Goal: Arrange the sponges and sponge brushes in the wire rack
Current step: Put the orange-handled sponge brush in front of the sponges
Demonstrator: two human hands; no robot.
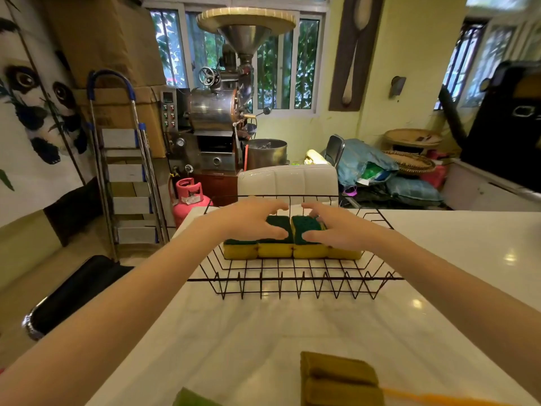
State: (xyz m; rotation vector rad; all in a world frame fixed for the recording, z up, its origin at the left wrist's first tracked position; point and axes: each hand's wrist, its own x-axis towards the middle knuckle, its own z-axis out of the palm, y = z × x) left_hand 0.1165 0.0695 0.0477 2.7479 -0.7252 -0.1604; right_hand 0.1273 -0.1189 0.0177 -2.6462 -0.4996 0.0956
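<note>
White and glossy, the surface (439, 259) carries a black wire rack (295, 279) with bare room toward the person, up to a brown pad (339, 379) cut off at the near edge. Both the left hand (251, 222) and the right hand (336, 227) lie open, fingers spread, on a row of four yellow-and-green sponges (275, 250) inside the rack, hiding part of their tops. Beyond the hands stand a white chair back (288, 180) and a metal machine (216, 112).

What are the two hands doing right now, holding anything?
Left hand: open, fingers spread, resting on the sponges in the wire rack.
Right hand: open, resting on the same row, gripping nothing.
</note>
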